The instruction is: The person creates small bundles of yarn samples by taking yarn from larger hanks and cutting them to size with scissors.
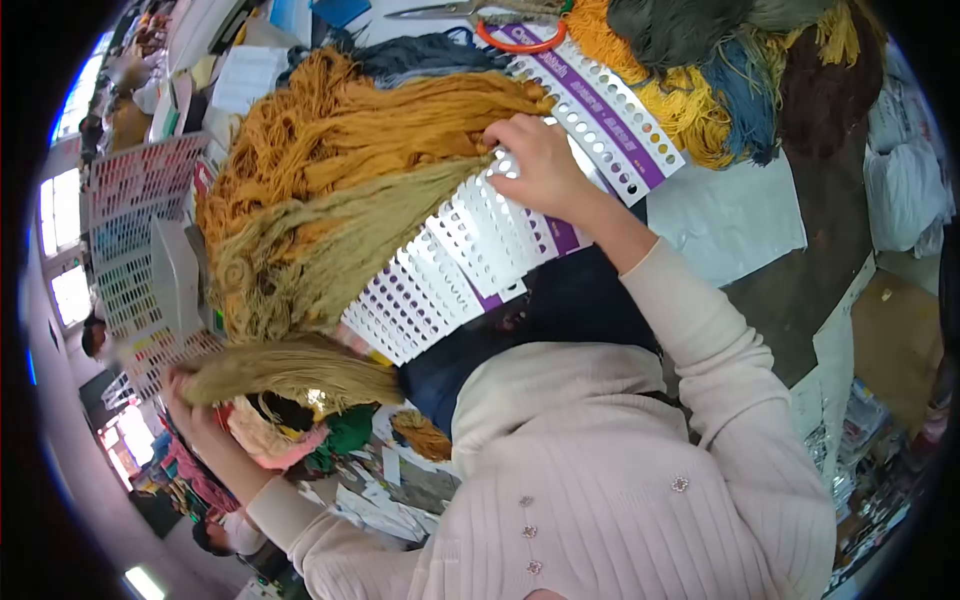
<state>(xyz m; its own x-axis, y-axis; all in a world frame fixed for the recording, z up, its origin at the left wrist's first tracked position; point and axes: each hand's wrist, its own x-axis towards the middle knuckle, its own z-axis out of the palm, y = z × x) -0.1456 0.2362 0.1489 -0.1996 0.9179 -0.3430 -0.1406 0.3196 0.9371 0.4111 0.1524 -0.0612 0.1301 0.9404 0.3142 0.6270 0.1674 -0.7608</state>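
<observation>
To the left of your right grip (540, 165), you have the big pile of orange-brown yarn (330, 125), the largest thing near you. Beyond that grip and to its right sits a heap of mixed yarn (690, 105) in orange, yellow, blue, grey and dark brown. A spread of olive yarn (350, 225) lies along the near side of the orange-brown pile, narrowing towards your right grip. White cards (465, 225) with rows of holes fan out under your right grip and to its near left. A plastic basket (130, 180) stands beyond your left grip (192, 415), and a white sheet (735, 220) lies to the right of your right grip. Just right of that same grip is a purple-and-white card (610, 115). Your left grip is closed around one end of an olive hank (300, 372), which stretches rightward from it. Your right grip is partly open over the cards, thumb apart from fingers; you cannot tell whether it pinches anything. The orange-handled scissors (520, 38), smallest here, lie beyond it.
</observation>
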